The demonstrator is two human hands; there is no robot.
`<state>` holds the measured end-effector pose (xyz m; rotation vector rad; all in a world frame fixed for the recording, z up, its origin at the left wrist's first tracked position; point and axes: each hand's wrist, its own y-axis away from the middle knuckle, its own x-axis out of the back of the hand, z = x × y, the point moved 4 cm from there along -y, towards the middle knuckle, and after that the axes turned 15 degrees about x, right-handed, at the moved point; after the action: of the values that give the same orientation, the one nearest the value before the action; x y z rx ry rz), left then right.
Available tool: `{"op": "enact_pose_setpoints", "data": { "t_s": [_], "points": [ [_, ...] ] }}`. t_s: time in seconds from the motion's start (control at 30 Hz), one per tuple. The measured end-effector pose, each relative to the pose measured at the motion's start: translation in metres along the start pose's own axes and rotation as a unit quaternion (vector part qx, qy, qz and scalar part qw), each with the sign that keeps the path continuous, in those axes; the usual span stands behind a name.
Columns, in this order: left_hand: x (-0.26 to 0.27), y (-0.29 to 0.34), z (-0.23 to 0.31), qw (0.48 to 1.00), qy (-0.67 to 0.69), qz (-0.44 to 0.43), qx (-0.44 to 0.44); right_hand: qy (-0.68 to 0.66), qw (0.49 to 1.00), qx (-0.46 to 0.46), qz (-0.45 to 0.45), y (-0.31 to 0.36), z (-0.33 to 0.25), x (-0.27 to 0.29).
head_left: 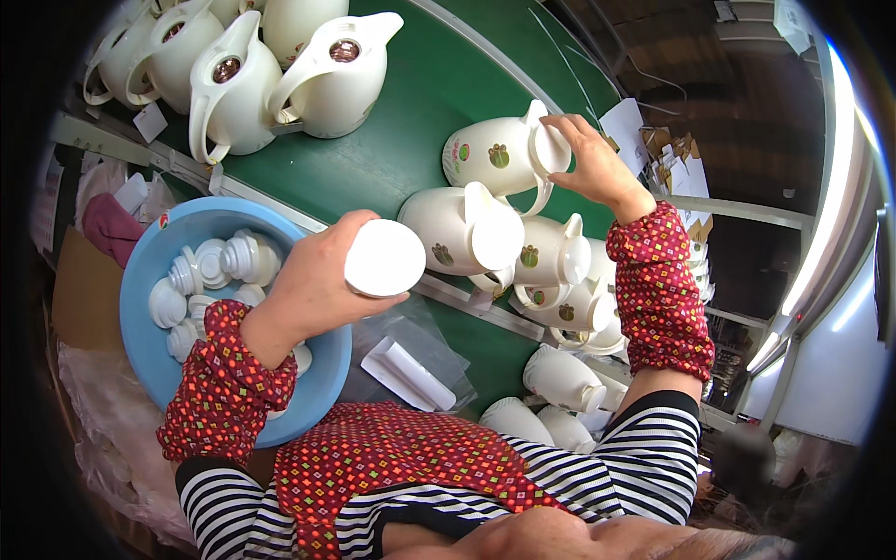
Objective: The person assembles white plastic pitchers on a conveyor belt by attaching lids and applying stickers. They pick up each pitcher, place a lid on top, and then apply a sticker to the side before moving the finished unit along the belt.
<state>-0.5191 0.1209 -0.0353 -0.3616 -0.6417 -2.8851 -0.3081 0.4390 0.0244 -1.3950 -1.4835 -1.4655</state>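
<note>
A round white lid (385,259) is gripped in my left hand (327,271), its smooth flat face turned up, just beside the rim of a blue basin (322,373). Loose white stoppers and lids (213,263) lie heaped inside that basin. Farther right, my right hand (595,163) has its fingers curled round the white lid (551,149) of a cream vacuum jug (481,154) with small printed pictures. The jug stands on the green work surface (411,121); its handle points toward me. Another lidded jug (448,229) stands nearer, between my hands.
Lidless cream jugs (341,79) with shiny inner necks stand at the far left. Several lidded jugs (555,252) crowd the right, and more white jugs (560,378) are nearer me. Clear plastic with a white sheet (408,373) lies by the basin. A metal rail (467,303) crosses the green surface.
</note>
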Motion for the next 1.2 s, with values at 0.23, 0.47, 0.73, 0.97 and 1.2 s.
{"op": "enact_pose_setpoints", "data": {
  "t_s": [0.23,0.47,0.73,0.97,1.2],
  "points": [
    [-0.024,-0.022,0.006,1.000,-0.008,0.002,-0.025,0.027,0.973,-0.195,-0.124,-0.018,0.004,0.008],
    [-0.026,-0.033,0.009,1.000,-0.007,-0.016,-0.025,0.005,0.977,-0.184,-0.112,-0.012,0.012,-0.008],
    [-0.024,-0.033,0.002,1.000,0.008,-0.013,-0.001,0.024,0.999,-0.014,-0.035,-0.001,0.002,-0.012],
    [-0.021,-0.035,0.007,0.998,0.045,0.044,-0.004,0.042,0.966,-0.252,-0.030,-0.014,0.008,-0.032],
    [-0.006,-0.033,0.011,0.990,0.001,0.139,-0.019,0.288,0.949,-0.126,0.032,-0.050,-0.055,0.004]
  ]
}}
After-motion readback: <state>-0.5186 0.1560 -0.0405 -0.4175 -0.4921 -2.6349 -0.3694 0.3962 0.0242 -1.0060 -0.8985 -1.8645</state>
